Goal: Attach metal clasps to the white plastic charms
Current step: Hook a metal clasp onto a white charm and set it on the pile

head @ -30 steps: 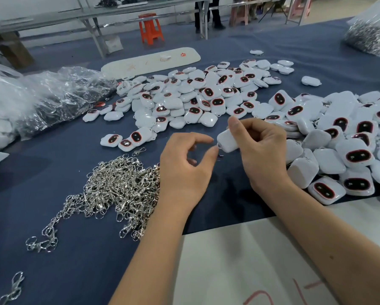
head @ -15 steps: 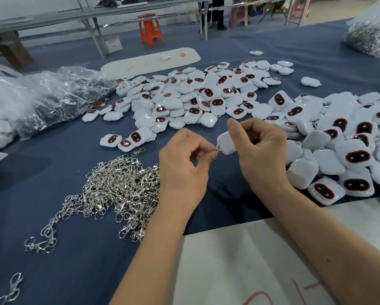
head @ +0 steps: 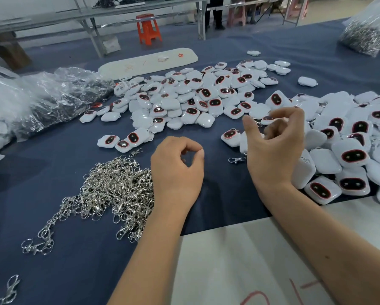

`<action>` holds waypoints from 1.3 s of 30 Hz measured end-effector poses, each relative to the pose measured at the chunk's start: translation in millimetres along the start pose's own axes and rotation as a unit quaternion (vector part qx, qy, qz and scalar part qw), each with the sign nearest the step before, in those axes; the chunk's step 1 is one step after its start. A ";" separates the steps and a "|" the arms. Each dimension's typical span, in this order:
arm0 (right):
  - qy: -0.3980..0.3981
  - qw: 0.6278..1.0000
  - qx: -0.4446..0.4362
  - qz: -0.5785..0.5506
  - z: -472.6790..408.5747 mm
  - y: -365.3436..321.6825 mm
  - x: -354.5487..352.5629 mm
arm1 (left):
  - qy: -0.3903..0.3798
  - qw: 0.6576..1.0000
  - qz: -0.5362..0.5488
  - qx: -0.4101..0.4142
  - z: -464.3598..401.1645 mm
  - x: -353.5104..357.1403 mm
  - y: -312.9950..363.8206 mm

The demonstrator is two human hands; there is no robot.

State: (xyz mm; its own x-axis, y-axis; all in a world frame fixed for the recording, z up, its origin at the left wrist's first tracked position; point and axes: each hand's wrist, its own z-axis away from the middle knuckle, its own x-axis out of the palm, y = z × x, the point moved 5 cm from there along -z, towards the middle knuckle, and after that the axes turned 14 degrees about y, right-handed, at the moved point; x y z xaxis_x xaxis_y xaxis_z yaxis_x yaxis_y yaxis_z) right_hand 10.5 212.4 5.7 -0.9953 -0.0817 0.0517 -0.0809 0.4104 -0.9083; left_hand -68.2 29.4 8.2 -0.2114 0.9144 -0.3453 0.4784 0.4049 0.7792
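Left hand (head: pixel 177 172) is hovering at frame center over the blue tablecloth (head: pixel 63 164), fingers curled, thumb and index tip nearly touching, holding nothing visible. Right hand (head: pixel 272 148) is sitting raised just right of center, fingers loosely curled and spread, gripping nothing. A white charm (head: pixel 230 136) with a clasp (head: pixel 236 160) trailing from it is lying on the cloth between the hands, partly hidden by the right thumb. Loose metal clasps (head: pixel 110 190) are piling up at lower left, touching the left wrist. Charm heaps are lying at upper center (head: pixel 198 95) and along the right edge (head: pixel 349 139). White board (head: pixel 239 260) is sitting at bottom right under the right forearm. Clear plastic bags (head: pixel 52 95) are sitting at the left edge.
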 end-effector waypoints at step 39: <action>-0.401 0.788 -0.369 0.287 69.1 -24.4 68.4 | -0.022 0.975 -0.220 0.016 -11.8 -12.9 -8.5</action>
State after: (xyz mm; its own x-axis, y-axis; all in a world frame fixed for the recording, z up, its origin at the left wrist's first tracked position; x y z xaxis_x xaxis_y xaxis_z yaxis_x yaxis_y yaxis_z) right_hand -51.9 134.0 2.7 -0.5498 -0.1170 -0.8270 0.0674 0.9807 -0.1836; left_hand -79.6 14.2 12.3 -0.3659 0.6516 -0.6645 0.3772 0.7566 0.5342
